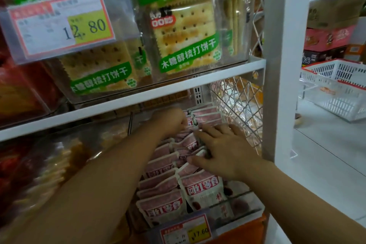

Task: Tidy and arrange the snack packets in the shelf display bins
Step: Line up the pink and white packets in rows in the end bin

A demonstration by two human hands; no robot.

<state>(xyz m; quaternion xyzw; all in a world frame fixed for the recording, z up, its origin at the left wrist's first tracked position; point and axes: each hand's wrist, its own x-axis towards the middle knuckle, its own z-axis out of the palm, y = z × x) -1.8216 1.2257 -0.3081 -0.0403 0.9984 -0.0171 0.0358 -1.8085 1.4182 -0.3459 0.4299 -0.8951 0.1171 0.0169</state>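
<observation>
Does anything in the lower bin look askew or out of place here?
Yes, mildly. The pink packets under the right hand lie at mixed angles, unlike the neatly overlapped row beside them on the left. The front right packet stands taller than its neighbours. Nothing looks spilled or torn.

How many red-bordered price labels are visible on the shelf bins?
2. One red-bordered paper price label reading 12.80 is on the upper clear plastic bin, top left; the other, reading 17.60, is on the lower clear bin front, bottom centre. Others may lie outside the view.
</observation>
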